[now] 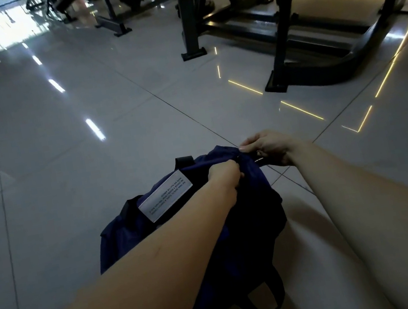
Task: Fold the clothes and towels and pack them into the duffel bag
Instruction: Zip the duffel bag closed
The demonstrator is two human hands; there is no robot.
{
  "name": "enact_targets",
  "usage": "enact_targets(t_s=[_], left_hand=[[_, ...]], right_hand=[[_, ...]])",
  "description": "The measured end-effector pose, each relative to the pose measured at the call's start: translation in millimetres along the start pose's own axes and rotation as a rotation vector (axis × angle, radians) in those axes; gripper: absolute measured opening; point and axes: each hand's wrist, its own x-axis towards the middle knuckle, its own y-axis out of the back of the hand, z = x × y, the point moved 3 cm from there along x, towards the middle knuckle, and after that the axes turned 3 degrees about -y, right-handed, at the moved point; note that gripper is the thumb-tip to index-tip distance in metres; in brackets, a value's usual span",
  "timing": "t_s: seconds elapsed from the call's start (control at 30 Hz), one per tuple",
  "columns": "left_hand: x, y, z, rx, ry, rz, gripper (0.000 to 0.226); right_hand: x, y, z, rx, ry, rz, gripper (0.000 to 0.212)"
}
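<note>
A navy blue duffel bag (135, 233) lies on the tiled floor in front of me, with black straps and a white label (166, 199) on its side. My left hand (224, 176) pinches something small at the bag's top, near its far end. My right hand (268, 147) grips the fabric at the far end of the bag, thumb and fingers pinched on it. A black strap loop (265, 303) hangs off the near end of the bag. No clothes or towels show outside the bag.
Glossy grey floor tiles (62, 151) spread to the left and ahead. Black gym machine frames (282, 33) stand at the upper right, with more equipment (116, 9) further back. My forearms cross the lower part of the view.
</note>
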Motion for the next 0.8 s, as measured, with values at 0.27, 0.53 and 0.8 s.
enact_targets(t_s=[0.27, 0.53, 0.8], left_hand=[[-4, -5, -18, -0.227, -0.016, -0.01, 0.02], [-11, 5, -23, -0.06, -0.274, 0.127, 0.007], [-24, 14, -8, 0.771, -0.624, 0.208, 0.015]], right_hand=[[-9, -2, 1, 0.003, -0.008, 0.011, 0.007], [-10, 2, 3, -0.024, -0.027, 0.017, 0.012], [-9, 0, 3, -0.045, -0.019, 0.035, 0.02]])
